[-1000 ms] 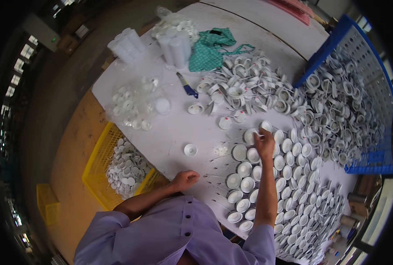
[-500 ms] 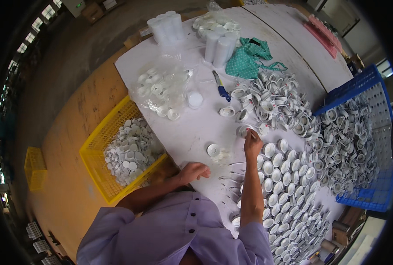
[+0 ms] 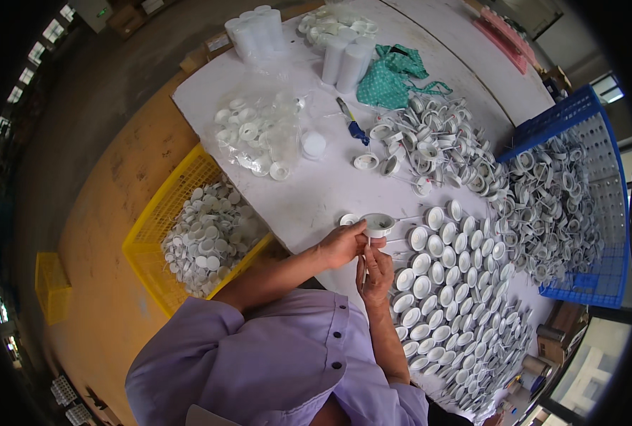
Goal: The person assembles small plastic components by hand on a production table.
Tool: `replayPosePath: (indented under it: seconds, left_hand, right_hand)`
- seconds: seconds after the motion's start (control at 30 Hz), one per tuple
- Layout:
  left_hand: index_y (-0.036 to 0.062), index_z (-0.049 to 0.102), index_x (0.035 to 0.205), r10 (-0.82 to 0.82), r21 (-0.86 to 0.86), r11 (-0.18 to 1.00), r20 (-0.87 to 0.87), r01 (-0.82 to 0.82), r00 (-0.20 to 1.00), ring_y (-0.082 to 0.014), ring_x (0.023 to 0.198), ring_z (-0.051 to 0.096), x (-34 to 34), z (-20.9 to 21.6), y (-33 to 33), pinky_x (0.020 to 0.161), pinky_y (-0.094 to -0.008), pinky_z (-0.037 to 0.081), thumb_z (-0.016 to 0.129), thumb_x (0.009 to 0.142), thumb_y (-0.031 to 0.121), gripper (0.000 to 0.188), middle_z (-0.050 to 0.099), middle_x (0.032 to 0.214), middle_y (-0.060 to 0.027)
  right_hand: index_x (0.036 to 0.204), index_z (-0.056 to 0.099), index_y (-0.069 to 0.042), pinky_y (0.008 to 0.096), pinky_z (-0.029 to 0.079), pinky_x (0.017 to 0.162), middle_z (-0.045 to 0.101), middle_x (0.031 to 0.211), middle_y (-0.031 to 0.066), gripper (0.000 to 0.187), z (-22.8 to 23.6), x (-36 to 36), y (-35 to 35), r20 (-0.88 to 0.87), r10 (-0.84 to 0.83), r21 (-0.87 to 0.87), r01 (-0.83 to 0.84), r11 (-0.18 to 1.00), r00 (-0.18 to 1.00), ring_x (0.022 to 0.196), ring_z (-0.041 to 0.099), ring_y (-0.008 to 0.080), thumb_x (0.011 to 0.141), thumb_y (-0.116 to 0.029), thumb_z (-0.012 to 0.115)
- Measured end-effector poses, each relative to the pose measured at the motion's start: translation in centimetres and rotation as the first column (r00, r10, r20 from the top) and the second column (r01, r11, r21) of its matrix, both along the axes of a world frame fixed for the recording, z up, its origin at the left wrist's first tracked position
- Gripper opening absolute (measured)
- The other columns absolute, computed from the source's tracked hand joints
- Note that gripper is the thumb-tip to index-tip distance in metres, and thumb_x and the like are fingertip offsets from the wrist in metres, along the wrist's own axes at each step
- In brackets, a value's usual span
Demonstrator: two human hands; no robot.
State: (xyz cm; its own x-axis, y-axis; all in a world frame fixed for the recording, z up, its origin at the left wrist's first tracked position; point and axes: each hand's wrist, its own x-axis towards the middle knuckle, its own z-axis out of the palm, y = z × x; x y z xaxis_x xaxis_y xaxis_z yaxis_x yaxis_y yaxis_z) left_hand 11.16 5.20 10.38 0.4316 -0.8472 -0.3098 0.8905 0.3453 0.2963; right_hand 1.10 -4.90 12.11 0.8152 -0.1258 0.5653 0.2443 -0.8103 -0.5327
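My left hand [image 3: 344, 243] pinches a white round cup-shaped fitting [image 3: 378, 226] by its near side, tilted so its hollow shows. Just below it, my right hand [image 3: 377, 275] is closed, its fingertips on a thin pale wire that seems to hang from the fitting; the fingers partly hide it. Behind my left hand, a small white round cap [image 3: 349, 219] lies on the table. To the right, rows of white oval-looking fittings [image 3: 436, 273] with wires cover the table. Beyond them sits a loose heap of wired fittings [image 3: 436, 145].
At left stands a yellow crate [image 3: 145, 234] of white caps. A blue crate [image 3: 618, 213] of wired fittings is at right. On the white table [image 3: 287, 220] are a bag of white rings [image 3: 255, 135], a blue cutter knife [image 3: 355, 128], a green cloth [image 3: 387, 85] and white cylinders [image 3: 344, 64].
My right hand has come back from the heap toward my body with a fitting. My left hand has risen to meet it and now grips the fitting. The view has shifted slightly.
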Motion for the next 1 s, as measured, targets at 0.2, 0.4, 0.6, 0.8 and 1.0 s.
replayPosePath:
  seconds: [0.2, 0.4, 0.6, 0.8, 1.0]
  left_hand:
    - [-0.0016, 0.052, 0.115, -0.030, 0.027, 0.999, 0.423, 0.020, 0.906, -0.0126, 0.093, 0.053, 0.2, -0.4, 1.9, 0.080, -0.0284, 0.045, 0.056, 0.092, 0.017, 0.030, 0.058, 0.103, -0.0056]
    - [-0.0011, 0.052, 0.118, 0.056, 0.074, 0.989, 0.598, -0.125, 0.800, -0.0133, 0.098, 0.056, 1.1, -0.3, 3.8, 0.084, -0.0294, 0.047, 0.056, 0.091, 0.015, 0.031, 0.058, 0.107, -0.0057]
    - [-0.0031, 0.048, 0.121, -0.058, 0.220, 0.961, 0.751, -0.167, 0.658, -0.0140, 0.095, 0.058, 2.1, -0.6, 5.6, 0.080, -0.0305, 0.052, 0.053, 0.091, 0.011, 0.033, 0.058, 0.110, -0.0089]
    - [-0.0037, 0.047, 0.122, -0.019, 0.220, 0.943, 0.783, -0.248, 0.621, -0.0141, 0.090, 0.060, 1.5, -1.4, 6.2, 0.080, -0.0301, 0.053, 0.051, 0.090, 0.007, 0.034, 0.059, 0.107, -0.0094]
    - [-0.0035, 0.047, 0.122, -0.082, 0.348, 0.891, 0.755, -0.292, 0.651, -0.0140, 0.091, 0.060, 1.3, -1.6, 7.6, 0.081, -0.0305, 0.052, 0.051, 0.089, 0.007, 0.035, 0.059, 0.107, -0.0099]
  right_hand:
    - [0.119, 0.054, -0.002, 0.0372, 0.048, 0.064, 0.062, 0.099, 0.0137, 0.053, -1.5, -1.1, 0.5, 0.008, 0.031, -0.091, -0.030, 0.995, 0.999, 0.076, 0.058, 0.0285, 0.067, 0.010, 0.062]
    - [0.118, 0.052, 0.003, 0.0280, 0.049, 0.071, 0.060, 0.101, 0.0153, 0.038, -0.6, -2.0, 0.5, -0.128, -0.125, 0.188, 0.148, 0.971, 0.984, 0.080, 0.060, 0.0209, 0.081, 0.005, 0.056]
    - [0.112, 0.058, 0.002, 0.0237, 0.048, 0.066, 0.063, 0.092, 0.0096, 0.033, 1.6, 2.2, 0.6, -0.463, -0.049, 0.803, 0.443, 0.399, 0.885, 0.073, 0.059, 0.0140, 0.082, -0.012, 0.062]
    - [0.098, 0.063, 0.006, 0.0267, 0.047, 0.065, 0.065, 0.084, 0.0114, 0.029, 0.3, 5.2, 1.9, -0.586, -0.044, 0.590, 0.464, 0.661, 0.809, 0.071, 0.060, 0.0154, 0.082, -0.019, 0.063]
    - [0.089, 0.064, 0.006, 0.0287, 0.046, 0.064, 0.064, 0.072, 0.0110, 0.030, -1.5, 6.3, 2.7, -0.584, 0.017, 0.602, 0.420, 0.679, 0.811, 0.067, 0.059, 0.0155, 0.083, -0.023, 0.061]
